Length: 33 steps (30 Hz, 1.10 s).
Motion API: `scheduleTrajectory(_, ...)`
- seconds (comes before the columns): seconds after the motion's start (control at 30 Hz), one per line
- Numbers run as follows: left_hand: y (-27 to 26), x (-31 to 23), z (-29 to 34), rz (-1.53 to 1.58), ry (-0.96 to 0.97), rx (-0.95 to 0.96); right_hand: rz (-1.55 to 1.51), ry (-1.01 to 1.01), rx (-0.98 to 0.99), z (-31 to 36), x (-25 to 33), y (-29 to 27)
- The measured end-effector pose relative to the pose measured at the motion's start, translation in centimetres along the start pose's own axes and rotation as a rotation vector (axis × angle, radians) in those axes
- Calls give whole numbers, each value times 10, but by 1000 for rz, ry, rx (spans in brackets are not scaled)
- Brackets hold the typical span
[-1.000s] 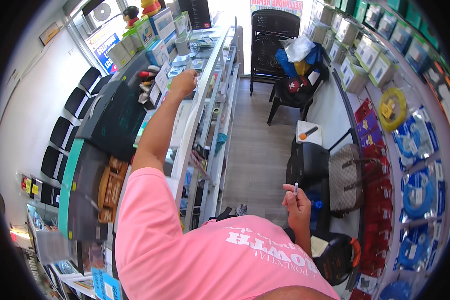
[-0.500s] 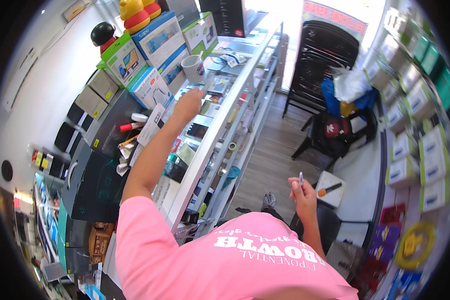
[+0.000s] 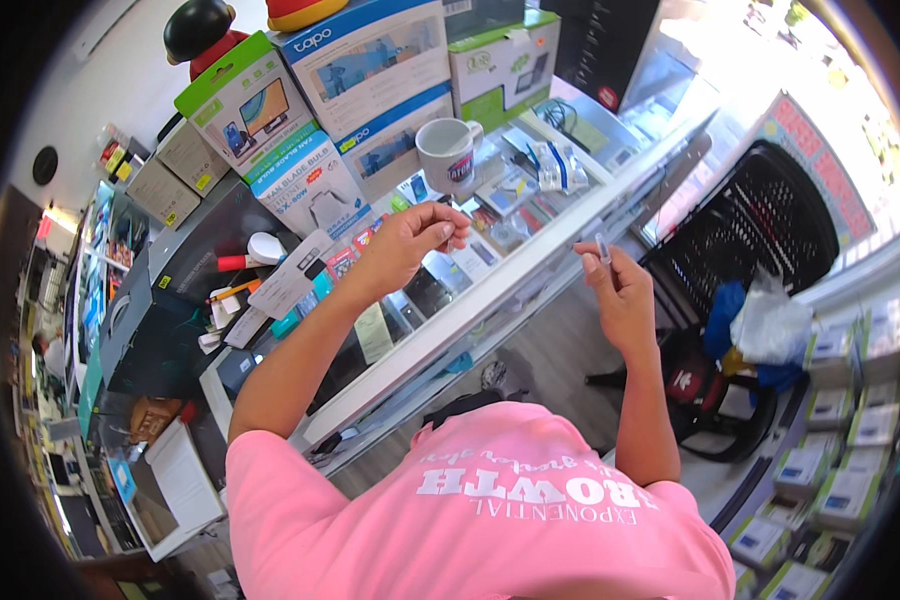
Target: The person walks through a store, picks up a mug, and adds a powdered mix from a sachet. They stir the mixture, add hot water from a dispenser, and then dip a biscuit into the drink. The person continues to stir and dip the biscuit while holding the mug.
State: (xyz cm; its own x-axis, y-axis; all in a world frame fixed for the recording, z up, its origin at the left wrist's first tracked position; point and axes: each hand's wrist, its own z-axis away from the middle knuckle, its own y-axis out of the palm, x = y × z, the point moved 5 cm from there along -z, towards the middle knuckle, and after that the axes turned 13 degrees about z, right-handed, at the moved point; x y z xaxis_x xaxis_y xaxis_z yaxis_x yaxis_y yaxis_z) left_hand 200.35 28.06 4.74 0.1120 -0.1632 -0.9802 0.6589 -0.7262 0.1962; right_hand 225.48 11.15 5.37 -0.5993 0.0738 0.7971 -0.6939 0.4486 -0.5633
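My left hand [image 3: 415, 243] hovers over the glass-topped display counter [image 3: 500, 305], its fingers curled together. A tiny dark spot shows at the fingertips, but what they hold, if anything, is too small to make out. Just beyond it stands a white mug [image 3: 448, 158] with a printed front. My right hand [image 3: 625, 295] is raised beyond the counter's white edge. Between thumb and fingers it pinches a small, slim, clear-and-white tube [image 3: 602, 249], which points upward.
Product boxes [image 3: 370, 75] are stacked behind the mug. A white card package [image 3: 288, 288], a red marker [image 3: 234, 263] and pencils lie left of my forearm. A small clear-and-blue packet [image 3: 558, 166] rests right of the mug. Black chairs [image 3: 760, 220] with bags stand at right.
My view has turned right and come closer to the counter. My right hand has risen from low beside the body to the counter's edge, still with the slim tube. My left hand has drawn back from the mug.
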Motion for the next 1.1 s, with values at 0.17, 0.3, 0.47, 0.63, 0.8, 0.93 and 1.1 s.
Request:
scheduleTrajectory(0.17,-11,0,-2,450,-44,-159,-163,-43,168,-60,5,9)
scheduleTrajectory(0.3,5,7,22,723,29,-288,-489,-46,475,-66,26,33)
scheduleTrajectory(0.47,42,7,83,666,266,-565,-622,-96,892,-31,60,92)
scheduleTrajectory(0.63,83,9,198,289,497,-1031,-482,-698,931,41,133,155)
scheduleTrajectory(0.8,119,46,321,314,665,-1398,-691,-989,1149,153,188,210)
scheduleTrajectory(0.93,138,85,441,311,702,-1540,-661,-841,1522,261,225,259)
scheduleTrajectory(1.1,149,117,593,427,796,-1772,-599,-576,1890,405,278,331)
